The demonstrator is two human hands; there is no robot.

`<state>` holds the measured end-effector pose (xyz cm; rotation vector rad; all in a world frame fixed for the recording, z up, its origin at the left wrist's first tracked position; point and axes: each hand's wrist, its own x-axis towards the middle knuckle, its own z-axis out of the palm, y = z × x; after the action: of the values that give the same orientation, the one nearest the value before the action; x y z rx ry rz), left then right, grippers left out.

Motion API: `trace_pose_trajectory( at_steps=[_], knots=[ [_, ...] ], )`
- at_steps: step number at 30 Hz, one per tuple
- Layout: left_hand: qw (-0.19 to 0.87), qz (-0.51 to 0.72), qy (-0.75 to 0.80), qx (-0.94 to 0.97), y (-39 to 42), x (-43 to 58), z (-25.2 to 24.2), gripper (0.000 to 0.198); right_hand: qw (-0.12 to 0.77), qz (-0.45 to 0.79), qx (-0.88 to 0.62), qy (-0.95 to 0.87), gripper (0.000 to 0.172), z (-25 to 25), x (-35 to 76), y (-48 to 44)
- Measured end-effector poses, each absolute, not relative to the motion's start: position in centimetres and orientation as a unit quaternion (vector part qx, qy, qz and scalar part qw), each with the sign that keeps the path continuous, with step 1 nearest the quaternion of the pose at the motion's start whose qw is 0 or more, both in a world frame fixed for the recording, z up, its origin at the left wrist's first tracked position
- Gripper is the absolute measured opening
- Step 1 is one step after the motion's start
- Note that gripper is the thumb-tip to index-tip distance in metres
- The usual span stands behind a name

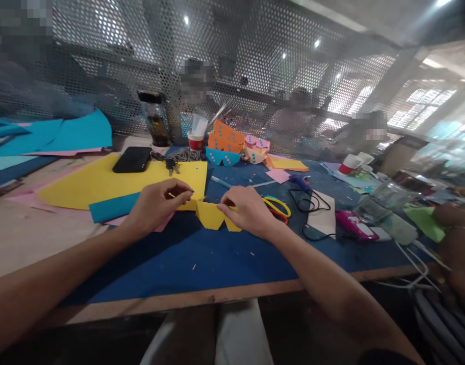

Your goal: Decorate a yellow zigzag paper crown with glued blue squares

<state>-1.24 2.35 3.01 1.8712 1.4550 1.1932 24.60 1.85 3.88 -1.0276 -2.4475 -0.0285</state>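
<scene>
My right hand [249, 210] grips a yellow folded paper piece [210, 215] between thumb and fingers. Its lower edge is notched like a pair of glasses, and my fingers hide its right part. To the left, my left hand [158, 203] has thumb and forefinger pinched together over the yellow sheet's corner. What it holds, if anything, is too small to make out. A rolled or folded blue paper strip [114, 207] lies beside my left wrist. Yellow- and red-handled scissors [280, 207] lie partly behind my right hand.
Behind my hands are a large yellow sheet [83, 185], a black phone [132, 159], keys [172, 165] and orange dotted paper cut-outs [226, 138]. A glue gun [300, 183] with a looping cord, a pink box [356, 225] and a glass jar [384, 197] stand rightward. Another person's hand [451, 223] is at far right.
</scene>
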Motion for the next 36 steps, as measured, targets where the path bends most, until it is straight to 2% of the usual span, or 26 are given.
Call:
trace_pose_trajectory(
  at_steps=[9,17,22,29,33,36],
  knots=[
    [0.224,0.421,0.516,0.712,2.8,-1.5,2.3,0.03,0.23,-0.014,-0.366,-0.902,0.015,4.8,24.7,1.4],
    [0.242,0.424,0.501,0.715,2.9,-1.6,2.4,0.029,0.205,-0.092,-0.384,-0.896,0.015,4.9,24.4,1.8],
    [0.182,0.421,0.504,0.732,3.3,-2.1,2.1,0.026,0.191,-0.085,-0.4,-0.892,0.02,4.9,24.4,2.0],
    [0.025,0.359,0.548,0.755,4.2,-3.8,3.0,0.032,0.215,-0.1,-0.469,-0.851,0.031,6.2,25.6,3.0],
    [-0.028,0.313,0.609,0.729,3.8,-6.3,5.2,0.037,0.229,-0.099,-0.514,-0.821,0.032,6.8,26.9,3.6],
    [-0.028,0.248,0.636,0.73,3.5,-8.5,6.0,0.035,0.227,-0.099,-0.529,-0.812,0.03,6.9,28.4,3.7]
  ],
)
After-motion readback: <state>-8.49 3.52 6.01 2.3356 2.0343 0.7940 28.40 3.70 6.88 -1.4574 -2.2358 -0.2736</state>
